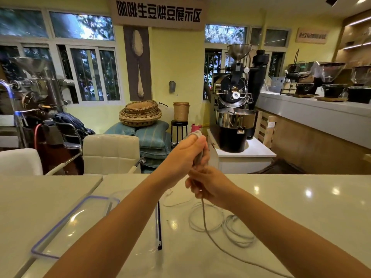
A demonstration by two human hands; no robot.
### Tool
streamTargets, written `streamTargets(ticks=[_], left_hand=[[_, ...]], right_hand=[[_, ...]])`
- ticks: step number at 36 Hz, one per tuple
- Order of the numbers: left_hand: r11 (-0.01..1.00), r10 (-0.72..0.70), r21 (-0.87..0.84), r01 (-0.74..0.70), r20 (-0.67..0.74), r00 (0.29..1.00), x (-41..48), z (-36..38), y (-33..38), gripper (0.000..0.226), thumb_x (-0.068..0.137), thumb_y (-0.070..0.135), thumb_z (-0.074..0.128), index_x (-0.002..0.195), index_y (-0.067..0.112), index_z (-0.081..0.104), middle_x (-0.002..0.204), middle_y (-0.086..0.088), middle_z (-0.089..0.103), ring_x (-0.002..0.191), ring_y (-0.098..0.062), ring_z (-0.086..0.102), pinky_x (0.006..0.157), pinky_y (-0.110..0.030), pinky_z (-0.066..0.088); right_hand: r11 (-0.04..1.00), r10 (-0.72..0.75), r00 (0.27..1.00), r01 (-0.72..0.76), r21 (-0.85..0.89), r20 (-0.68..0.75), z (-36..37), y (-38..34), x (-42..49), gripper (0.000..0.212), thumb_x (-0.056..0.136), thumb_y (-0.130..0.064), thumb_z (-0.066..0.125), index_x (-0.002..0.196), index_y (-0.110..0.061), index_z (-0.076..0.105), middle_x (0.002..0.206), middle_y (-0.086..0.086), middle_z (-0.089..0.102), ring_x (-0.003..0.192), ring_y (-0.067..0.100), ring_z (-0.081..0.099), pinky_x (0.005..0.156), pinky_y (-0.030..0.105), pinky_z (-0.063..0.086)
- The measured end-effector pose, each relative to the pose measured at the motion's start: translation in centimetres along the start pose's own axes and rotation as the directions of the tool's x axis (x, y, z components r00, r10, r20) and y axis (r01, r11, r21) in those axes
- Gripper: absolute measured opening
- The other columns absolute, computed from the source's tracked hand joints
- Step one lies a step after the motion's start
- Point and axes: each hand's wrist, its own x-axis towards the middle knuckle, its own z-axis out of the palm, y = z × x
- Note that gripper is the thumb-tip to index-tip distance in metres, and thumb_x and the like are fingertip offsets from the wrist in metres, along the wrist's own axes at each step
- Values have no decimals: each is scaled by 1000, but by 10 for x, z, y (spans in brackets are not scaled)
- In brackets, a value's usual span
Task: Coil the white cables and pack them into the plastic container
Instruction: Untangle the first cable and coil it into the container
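Note:
My left hand (187,152) is raised above the white counter and grips a small coil of white cable (197,135), whose loop sticks out over the fingers. Just below it, my right hand (208,184) pinches the same cable; its free length (204,217) hangs to the counter and trails toward the near right edge. Two more white cables lie loosely looped on the counter (239,230) under my right forearm. The clear plastic container (132,197) stands left of centre, partly hidden by my left forearm. Its blue-rimmed clear lid (60,223) lies flat further left.
A dark-edged clear strip (158,225) lies on the white counter (301,207) between the container and the cables. Beyond the far edge stand white chairs (110,153), stacked cushions with baskets, and a black coffee roaster (234,109).

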Motion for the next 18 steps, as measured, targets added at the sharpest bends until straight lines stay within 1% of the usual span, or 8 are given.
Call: streamTargets(ticks=[3, 6, 8, 11, 12, 14, 16, 18], left_hand=[[982, 16, 187, 1, -91, 996, 3, -5, -8, 35, 99, 17, 27, 67, 11, 41, 56, 0, 46, 42, 1, 42, 49, -7, 40], [953, 12, 302, 25, -122, 992, 5, -10, -17, 34, 99, 16, 28, 67, 13, 40, 58, 0, 48, 45, 1, 43, 52, -8, 40], [929, -12, 364, 58, -126, 992, 5, -14, -22, 33, 98, 15, 29, 68, 14, 41, 61, 0, 51, 54, -6, 47, 58, -14, 42], [890, -71, 441, 113, -110, 991, 4, -18, -28, 32, 98, 17, 30, 69, 14, 43, 65, 0, 53, 61, -13, 49, 63, -19, 43], [881, -103, 454, 134, -92, 990, 3, -19, -29, 32, 98, 17, 30, 69, 15, 43, 66, -1, 53, 61, -13, 50, 64, -20, 44], [880, -168, 447, 161, -24, 986, 0, -18, -32, 31, 98, 16, 31, 69, 15, 43, 65, -2, 54, 58, -14, 52, 62, -25, 45], [895, -220, 411, 175, 64, 973, -4, -16, -34, 30, 98, 14, 30, 71, 14, 44, 61, -3, 56, 54, -14, 53, 58, -25, 45], [924, -240, 334, 185, 131, 962, -8, -14, -35, 33, 98, 15, 27, 72, 12, 46, 52, 1, 57, 46, -10, 52, 52, -20, 43]], right_hand=[[989, 66, 997, -60, -133, 41, 3, 0, -9, 27, 96, -23, 43, 78, -24, 64, 53, -4, 55, 40, 3, 41, 44, 15, 34], [952, 87, 996, -73, -299, 35, 2, -4, -14, 21, 96, -20, 43, 89, -18, 63, 48, -7, 50, 37, 2, 36, 41, 14, 31], [892, 89, 996, -70, -446, 22, 1, -12, -19, 19, 95, -18, 45, 94, -14, 64, 52, -3, 47, 40, 5, 35, 42, 15, 29], [751, 60, 998, -29, -660, 25, -4, -29, -24, 23, 93, -18, 49, 103, -5, 65, 56, -3, 46, 47, 6, 35, 43, 14, 29], [692, 33, 999, -2, -722, 29, -6, -35, -26, 24, 92, -19, 51, 102, -3, 65, 56, -4, 46, 47, 6, 36, 41, 11, 30], [588, -22, 999, 52, -807, 49, -11, -50, -29, 23, 91, -20, 52, 95, -2, 67, 56, -5, 47, 48, 5, 37, 39, 7, 31], [518, -61, 995, 96, -850, 74, -16, -64, -32, 15, 89, -20, 55, 84, -8, 65, 57, -6, 48, 49, 4, 40, 43, 8, 36], [468, -95, 991, 132, -874, 98, -22, -78, -32, 11, 85, -19, 59, 76, -13, 62, 60, -7, 50, 52, 3, 43, 48, 11, 39]])
